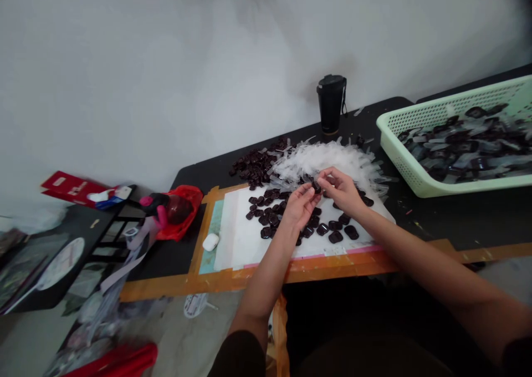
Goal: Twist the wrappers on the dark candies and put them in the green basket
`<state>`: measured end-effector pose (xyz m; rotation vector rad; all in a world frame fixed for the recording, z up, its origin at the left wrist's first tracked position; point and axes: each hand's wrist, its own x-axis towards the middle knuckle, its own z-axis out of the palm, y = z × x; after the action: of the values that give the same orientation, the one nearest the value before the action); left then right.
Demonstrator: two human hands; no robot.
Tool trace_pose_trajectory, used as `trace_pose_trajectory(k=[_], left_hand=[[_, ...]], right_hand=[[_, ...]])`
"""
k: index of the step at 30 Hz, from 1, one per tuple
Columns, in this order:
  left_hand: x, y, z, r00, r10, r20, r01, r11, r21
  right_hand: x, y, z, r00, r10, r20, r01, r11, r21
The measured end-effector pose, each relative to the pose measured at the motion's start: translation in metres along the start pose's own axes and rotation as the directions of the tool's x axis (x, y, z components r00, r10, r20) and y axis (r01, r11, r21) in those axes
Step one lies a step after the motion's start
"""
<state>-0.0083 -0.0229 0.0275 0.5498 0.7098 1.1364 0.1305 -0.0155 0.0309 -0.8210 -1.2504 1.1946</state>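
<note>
My left hand (300, 205) and my right hand (338, 191) meet above the white sheet (241, 244). Between their fingertips is a small dark piece (316, 187), with the fingers of both hands closed on it. Several dark, glossy, rounded pieces (335, 237) lie on the sheet below and around the hands. Just behind them is a heap of translucent strips (328, 158). To the left of that heap, a pile of small dark red pieces (255, 166) rests on the black table (208, 172).
A pale green basket (457, 188) of dark pieces and clear strips stands at the right. A black tumbler (331, 105) is near the wall. At the left are a small white case (210, 242), a red basket (189, 222) and a red box (72, 188).
</note>
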Motion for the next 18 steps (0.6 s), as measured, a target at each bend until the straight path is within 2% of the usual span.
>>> trace_pose_trajectory(k=[2,5,9,13,18], left_hand=[[0.0021,-0.0005,-0.0018,0.999,0.019,-0.030,-0.019,1.000,-0.006],[0.0049,-0.0008,-0.0045,0.996,0.074,-0.048,-0.074,0.997,-0.001],[0.0067,-0.0009,-0.0061,0.992,0.124,-0.013,-0.123,0.991,0.046],[0.0065,-0.0016,-0.0046,0.988,0.156,-0.012,-0.154,0.983,0.099],[0.0073,-0.0026,-0.0049,0.972,0.233,0.038,-0.236,0.954,0.183]], right_hand=[[0.0019,-0.0019,-0.0020,0.992,0.119,0.046,-0.123,0.987,0.100],[0.0030,-0.0039,-0.0043,0.955,0.266,0.132,-0.290,0.930,0.227],[0.0028,-0.0041,-0.0057,0.897,0.399,0.190,-0.437,0.864,0.251],[0.0046,-0.0022,-0.0073,0.840,0.521,0.153,-0.542,0.786,0.297],[0.0083,0.0004,-0.0100,0.793,0.585,0.170,-0.604,0.716,0.350]])
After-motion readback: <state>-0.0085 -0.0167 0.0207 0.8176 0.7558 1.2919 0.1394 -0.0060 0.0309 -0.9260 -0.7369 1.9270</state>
